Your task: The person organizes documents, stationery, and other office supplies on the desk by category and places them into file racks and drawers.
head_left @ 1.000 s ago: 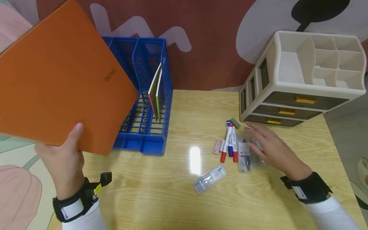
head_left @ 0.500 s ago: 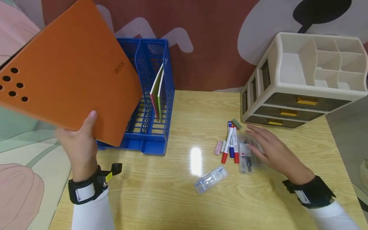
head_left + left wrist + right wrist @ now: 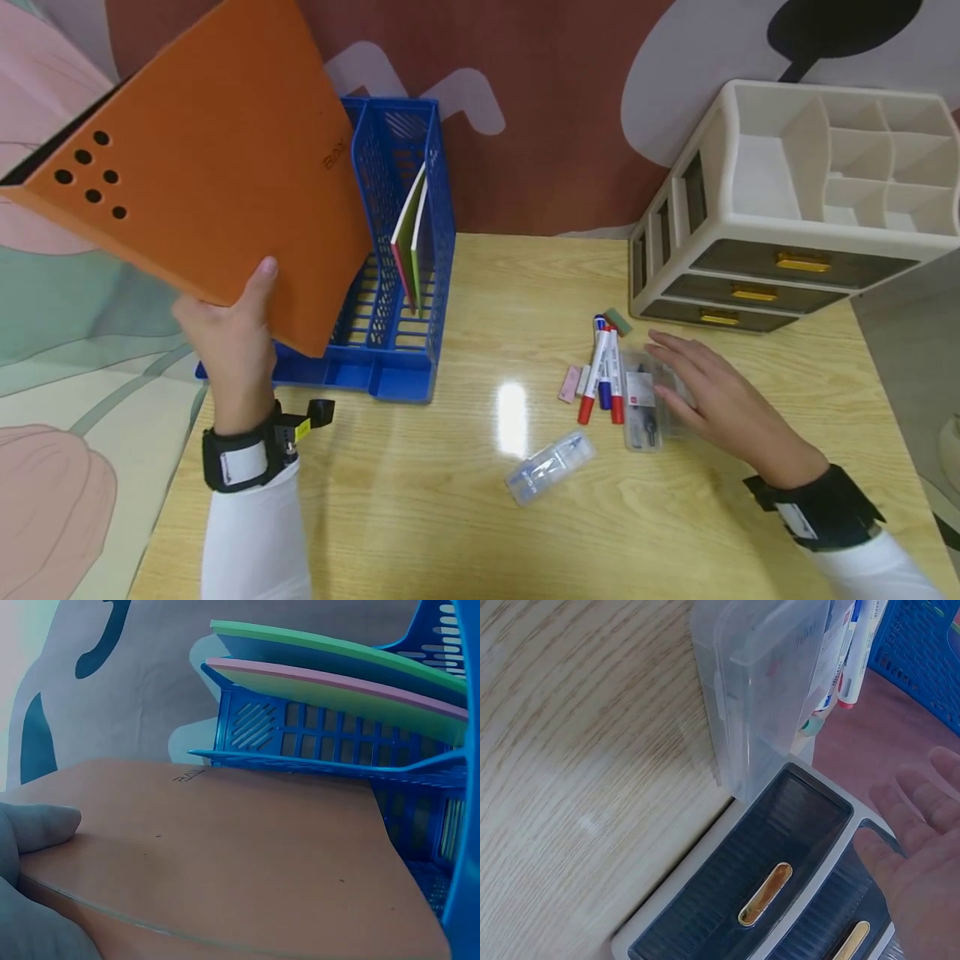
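Note:
My left hand [image 3: 228, 346] grips the lower edge of a large orange folder [image 3: 247, 183], thumb on its front cover. The folder is tilted, with several black holes near its left corner. Its right part stands in front of the left section of a blue desk file rack [image 3: 401, 383] and hides it; the left wrist view shows its far end [image 3: 375, 847] beside a rack divider. My right hand [image 3: 723, 404], fingers nearly straight and pinching nothing, is over a clear plastic case [image 3: 642, 412] with dark tools inside. Whether it touches the case I cannot tell.
Two thin books [image 3: 411, 242] lean in the rack's right section. Red and blue markers [image 3: 602, 375], a pink eraser [image 3: 570, 383], a green block [image 3: 618, 322] and a clear packet [image 3: 550, 467] lie on the wooden table [image 3: 420, 525]. A white drawer unit [image 3: 795, 225] stands at back right.
My left hand has moved right and away from me with the orange folder, bringing it further over the rack and exposing its holed corner. My right hand has stayed nearly still.

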The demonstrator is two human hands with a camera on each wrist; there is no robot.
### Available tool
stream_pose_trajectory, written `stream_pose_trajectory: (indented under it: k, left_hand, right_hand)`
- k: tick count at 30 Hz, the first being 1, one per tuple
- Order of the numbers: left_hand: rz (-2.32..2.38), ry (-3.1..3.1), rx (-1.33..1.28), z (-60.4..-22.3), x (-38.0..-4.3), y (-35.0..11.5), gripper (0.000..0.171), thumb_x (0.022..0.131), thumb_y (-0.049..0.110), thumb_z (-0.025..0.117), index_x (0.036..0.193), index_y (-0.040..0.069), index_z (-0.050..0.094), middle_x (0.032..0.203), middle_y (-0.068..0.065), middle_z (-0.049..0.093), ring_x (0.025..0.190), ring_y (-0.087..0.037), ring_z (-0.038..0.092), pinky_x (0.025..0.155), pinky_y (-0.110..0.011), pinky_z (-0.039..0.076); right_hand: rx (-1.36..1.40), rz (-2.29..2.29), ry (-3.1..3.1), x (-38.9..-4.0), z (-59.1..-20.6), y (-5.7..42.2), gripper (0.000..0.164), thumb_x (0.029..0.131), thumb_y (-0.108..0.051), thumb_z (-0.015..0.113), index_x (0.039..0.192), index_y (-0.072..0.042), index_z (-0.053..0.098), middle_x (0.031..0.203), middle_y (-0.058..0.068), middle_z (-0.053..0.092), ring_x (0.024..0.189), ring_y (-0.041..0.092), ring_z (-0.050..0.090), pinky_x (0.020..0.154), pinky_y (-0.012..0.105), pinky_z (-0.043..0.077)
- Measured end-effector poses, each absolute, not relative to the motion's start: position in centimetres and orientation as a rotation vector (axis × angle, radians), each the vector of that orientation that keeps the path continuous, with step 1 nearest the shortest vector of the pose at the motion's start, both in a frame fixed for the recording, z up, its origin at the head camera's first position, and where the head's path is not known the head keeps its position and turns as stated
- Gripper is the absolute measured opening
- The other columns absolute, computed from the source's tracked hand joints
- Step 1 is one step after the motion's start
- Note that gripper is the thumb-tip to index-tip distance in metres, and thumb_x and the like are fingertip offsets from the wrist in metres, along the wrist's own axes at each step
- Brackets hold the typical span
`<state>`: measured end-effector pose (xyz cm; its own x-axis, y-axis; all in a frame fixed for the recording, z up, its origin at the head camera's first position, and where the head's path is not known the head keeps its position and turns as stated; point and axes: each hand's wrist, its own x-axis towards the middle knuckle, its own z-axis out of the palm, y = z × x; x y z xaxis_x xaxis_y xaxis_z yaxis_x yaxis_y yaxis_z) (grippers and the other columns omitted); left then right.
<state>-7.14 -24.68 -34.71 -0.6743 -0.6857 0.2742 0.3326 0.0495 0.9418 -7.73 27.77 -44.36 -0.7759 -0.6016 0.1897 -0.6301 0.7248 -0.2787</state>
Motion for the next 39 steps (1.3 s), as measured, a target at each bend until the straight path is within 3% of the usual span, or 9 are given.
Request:
stream_pose_trajectory:
  k: [9,17,20,26,29,34,39]
  left_hand:
    - [-1.733,-1.613,0.292,-34.8,-8.9,-24.4,0.045,0.083,0.004,0.083,0.126,0.004,0.068,0.126,-0.017,0.071,0.123,-0.033,0.066,0.102,-0.042,0.056]
    - [-1.738,-1.655,0.373,-35.8,-9.9,-23.9,0.044,0.088,0.009,0.081,0.128,0.005,0.066,0.128,-0.013,0.070,0.123,-0.030,0.065,0.104,-0.043,0.055]
    - [-1.706,-1.701,0.389,-36.6,-10.1,-23.8,0.045,0.090,0.013,0.080,0.131,0.006,0.065,0.129,-0.011,0.070,0.123,-0.028,0.065,0.105,-0.044,0.054]
    - [-1.663,-1.736,0.383,-38.5,-10.0,-23.5,0.045,0.091,0.018,0.080,0.132,0.007,0.065,0.127,-0.009,0.072,0.120,-0.026,0.066,0.102,-0.042,0.054]
    - [-1.665,-1.745,0.380,-39.2,-9.8,-23.2,0.045,0.091,0.019,0.079,0.132,0.008,0.065,0.127,-0.009,0.072,0.119,-0.026,0.066,0.101,-0.042,0.055]
    - [-1.658,-1.808,0.445,-40.3,-9.3,-22.8,0.045,0.093,0.023,0.077,0.134,0.011,0.064,0.129,-0.008,0.071,0.120,-0.024,0.067,0.101,-0.044,0.056]
    - [-1.621,-1.872,0.480,-41.5,-8.8,-22.6,0.047,0.094,0.029,0.077,0.136,0.013,0.064,0.130,-0.007,0.071,0.120,-0.023,0.067,0.102,-0.045,0.056]
  right_hand:
    - [1.013,0.517,-2.834,-7.6,-44.4,27.7,0.067,0.086,-0.016,0.080,0.148,-0.008,0.054,0.157,0.014,0.050,0.139,0.038,0.051,0.128,0.040,0.026]
    - [0.972,0.509,-2.835,-7.5,-44.4,28.1,0.066,0.087,-0.016,0.079,0.147,-0.007,0.054,0.157,0.016,0.049,0.139,0.041,0.050,0.122,0.051,0.035]
    - [0.979,0.492,-2.821,-7.4,-44.4,28.3,0.064,0.090,-0.019,0.077,0.148,-0.007,0.054,0.157,0.016,0.049,0.139,0.041,0.050,0.125,0.048,0.032]
    - [1.020,0.431,-2.764,-7.3,-44.7,29.1,0.058,0.104,-0.045,0.058,0.148,-0.007,0.053,0.158,0.018,0.048,0.138,0.042,0.050,0.130,0.039,0.019]
    - [1.010,0.419,-2.754,-7.3,-44.8,29.4,0.061,0.105,-0.049,0.054,0.148,-0.006,0.053,0.158,0.019,0.047,0.138,0.043,0.050,0.131,0.037,0.017]
    - [0.965,0.375,-2.788,-7.2,-45.0,29.8,0.062,0.103,-0.048,0.058,0.149,-0.007,0.052,0.158,0.020,0.045,0.139,0.043,0.048,0.131,0.042,0.018]
    - [0.938,0.328,-2.808,-7.1,-45.2,30.2,0.073,0.105,-0.063,0.038,0.151,-0.007,0.049,0.159,0.021,0.044,0.141,0.043,0.046,0.130,0.046,0.016]
